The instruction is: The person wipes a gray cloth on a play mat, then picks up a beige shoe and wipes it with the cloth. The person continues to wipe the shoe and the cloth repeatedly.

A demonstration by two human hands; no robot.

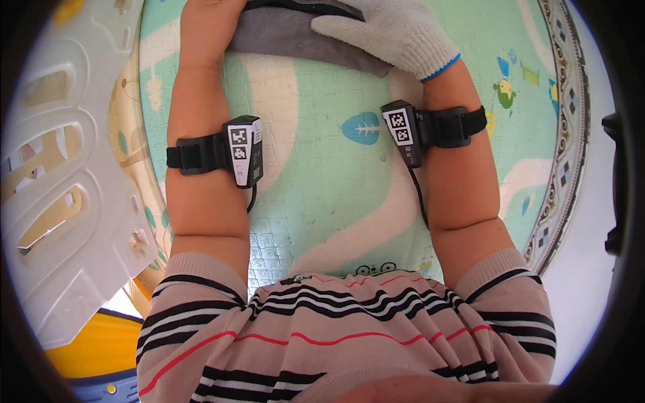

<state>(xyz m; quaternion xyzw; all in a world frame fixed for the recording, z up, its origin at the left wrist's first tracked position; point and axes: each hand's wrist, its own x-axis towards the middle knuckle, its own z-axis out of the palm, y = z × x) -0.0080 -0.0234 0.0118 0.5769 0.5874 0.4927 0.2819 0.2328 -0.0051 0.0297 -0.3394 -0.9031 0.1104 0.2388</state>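
Note:
At the top of the view a grey plush cloth (307, 43) with a black strip along its far side lies on a padded play mat (332, 201). My left hand (209, 27) is bare and meets the cloth's left end; its fingers are cut off or hidden at the frame's top edge. A white knitted work glove with a blue cuff covers my right hand (390, 35). Its thumb stretches left across the cloth, while the other fingers run out of the frame. Whether either hand grips the cloth does not show.
A pale plastic play fence panel (95, 211) with cut-outs stands along the left. Below it is a yellow and blue plastic item (98, 347). A patterned border (564, 151) runs beside a white surface at right. Strapped wrist trackers (244, 151) with cables sit on both forearms.

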